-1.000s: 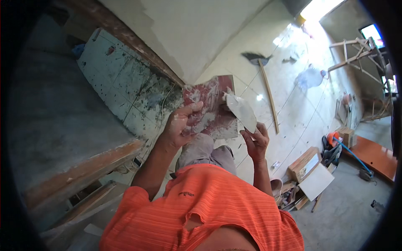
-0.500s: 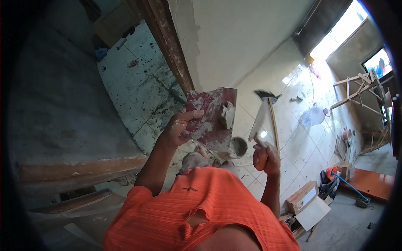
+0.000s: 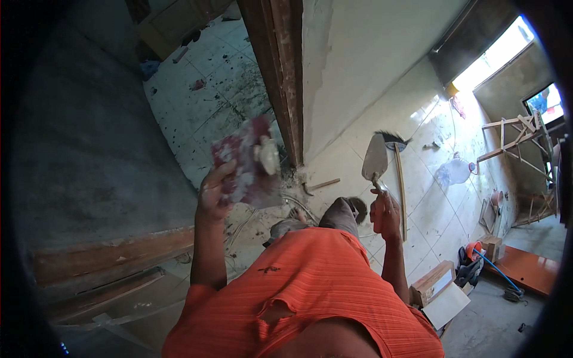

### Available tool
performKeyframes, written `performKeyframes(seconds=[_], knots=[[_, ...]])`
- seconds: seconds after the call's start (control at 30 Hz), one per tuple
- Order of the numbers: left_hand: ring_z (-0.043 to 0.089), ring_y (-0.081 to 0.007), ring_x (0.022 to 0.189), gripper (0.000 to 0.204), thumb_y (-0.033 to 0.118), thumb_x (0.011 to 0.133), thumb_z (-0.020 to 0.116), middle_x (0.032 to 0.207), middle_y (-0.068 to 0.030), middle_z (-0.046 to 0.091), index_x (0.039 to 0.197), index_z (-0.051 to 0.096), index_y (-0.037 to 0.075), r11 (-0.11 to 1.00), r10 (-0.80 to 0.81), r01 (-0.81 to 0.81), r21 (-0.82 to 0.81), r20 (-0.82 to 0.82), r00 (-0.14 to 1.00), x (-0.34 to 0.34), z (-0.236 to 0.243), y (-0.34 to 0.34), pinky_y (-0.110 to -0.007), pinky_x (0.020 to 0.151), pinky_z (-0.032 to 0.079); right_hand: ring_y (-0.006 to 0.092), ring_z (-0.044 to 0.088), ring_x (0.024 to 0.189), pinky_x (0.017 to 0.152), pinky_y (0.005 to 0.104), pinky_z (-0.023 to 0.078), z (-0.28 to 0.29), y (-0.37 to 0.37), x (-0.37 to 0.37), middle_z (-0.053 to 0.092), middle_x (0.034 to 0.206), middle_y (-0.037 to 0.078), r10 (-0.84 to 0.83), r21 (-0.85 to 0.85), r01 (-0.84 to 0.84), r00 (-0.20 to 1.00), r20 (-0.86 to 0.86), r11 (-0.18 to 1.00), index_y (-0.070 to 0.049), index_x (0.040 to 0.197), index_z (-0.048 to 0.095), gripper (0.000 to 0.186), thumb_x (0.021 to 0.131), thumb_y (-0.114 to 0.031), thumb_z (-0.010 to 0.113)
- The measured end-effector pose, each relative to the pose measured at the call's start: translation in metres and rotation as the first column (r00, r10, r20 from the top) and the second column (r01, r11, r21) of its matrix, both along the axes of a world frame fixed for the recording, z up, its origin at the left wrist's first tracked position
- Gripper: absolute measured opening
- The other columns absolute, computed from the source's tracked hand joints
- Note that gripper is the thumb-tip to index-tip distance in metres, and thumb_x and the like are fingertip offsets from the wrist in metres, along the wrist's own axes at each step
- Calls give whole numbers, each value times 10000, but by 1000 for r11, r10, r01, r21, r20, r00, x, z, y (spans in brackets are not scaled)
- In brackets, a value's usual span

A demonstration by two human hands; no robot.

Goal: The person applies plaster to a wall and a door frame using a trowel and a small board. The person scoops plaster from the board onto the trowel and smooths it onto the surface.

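My left hand (image 3: pixel 212 194) grips the left side of a maroon board (image 3: pixel 242 182), smeared with pale paste and blurred by motion, with a whitish lump (image 3: pixel 267 159) on its right part. Off to the right, my right hand (image 3: pixel 385 212) holds a pointed metal trowel (image 3: pixel 375 158) upright by its handle, blade away from me. A hammer (image 3: pixel 322 184) lies on the tiles between them, by the foot of a wooden door frame (image 3: pixel 283 83). My bare foot and trouser legs show below.
A plastered wall runs beside the door frame. On the right are a broom (image 3: pixel 401 197), a plastic water jug (image 3: pixel 456 172), a wooden trestle (image 3: pixel 501 143), an orange pail (image 3: pixel 473 249), cardboard boxes (image 3: pixel 433 283) and an orange panel (image 3: pixel 519 268). A wooden ledge (image 3: pixel 113 250) is at left.
The board in my left hand has swung left. The trowel has moved away from the board to the right and turned upright. My view has shifted, uncovering the hammer.
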State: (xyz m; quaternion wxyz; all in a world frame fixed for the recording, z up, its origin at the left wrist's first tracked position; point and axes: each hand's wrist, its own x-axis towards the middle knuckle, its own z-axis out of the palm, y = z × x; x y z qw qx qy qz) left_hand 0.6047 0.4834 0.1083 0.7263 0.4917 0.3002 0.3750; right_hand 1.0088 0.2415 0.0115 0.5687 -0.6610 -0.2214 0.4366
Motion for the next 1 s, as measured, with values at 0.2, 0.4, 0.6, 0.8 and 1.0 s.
performKeyframes(seconds=[0.2,0.4,0.6,0.8,1.0], knots=[[623,-186,1165,462,171,849,707,1261,-66,652,1275,636,6,989,86,-71,-128,111,990,15,43,-6,-370,995,521,97,539,599,554,263,454,67,66,5,563,721,20,217,208,-241,967,131,948,33,1275,631,472,1084,-376,491],[695,-118,983,268,106,943,689,1087,-16,728,1210,685,89,920,270,-253,-301,14,963,75,87,1,-332,863,575,149,581,632,588,303,473,177,107,28,626,764,44,443,3,-502,765,468,865,16,1148,746,506,943,-443,695],[676,-109,1013,302,120,954,695,1103,-15,719,1252,669,74,936,346,-347,-61,-27,938,130,95,-10,-317,928,539,207,598,589,562,362,477,232,152,74,596,699,28,198,-104,-526,126,972,844,-167,963,783,226,776,-278,847],[666,-115,1036,326,151,956,712,1124,-23,714,1266,664,61,904,426,-426,-24,-18,905,183,106,-31,-316,941,523,174,610,660,585,365,468,244,193,129,611,780,-27,-168,52,-590,-144,975,806,-191,792,731,245,635,-241,913],[711,-140,904,362,131,917,729,1068,-17,723,1268,650,90,897,404,-383,-220,56,913,242,124,-41,-334,717,596,242,661,750,678,371,529,217,256,177,678,907,112,-445,459,-670,209,871,584,-72,857,738,211,681,-103,850]])
